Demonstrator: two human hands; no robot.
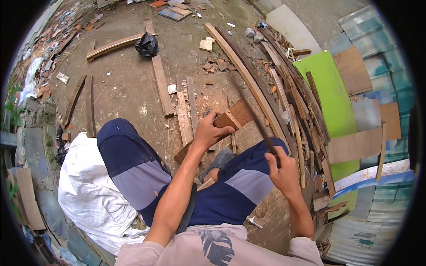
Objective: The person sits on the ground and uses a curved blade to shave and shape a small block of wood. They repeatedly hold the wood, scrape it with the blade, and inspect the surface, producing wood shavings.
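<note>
While the left hand [212,132] clasps a wooden board [238,114], the right hand [284,172] clenches a dark blade [258,124] slanting crosswise, right of that hold.

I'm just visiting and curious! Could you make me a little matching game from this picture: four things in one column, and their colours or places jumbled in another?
Things
1. plastic bag
2. wooden piece
3. long dark tool
4. large cloth

Colours or places
A. gripped in the right hand
B. white, at the person's left side
C. gripped in the left hand
D. black

Right pairs: 1-D, 2-C, 3-A, 4-B
</note>
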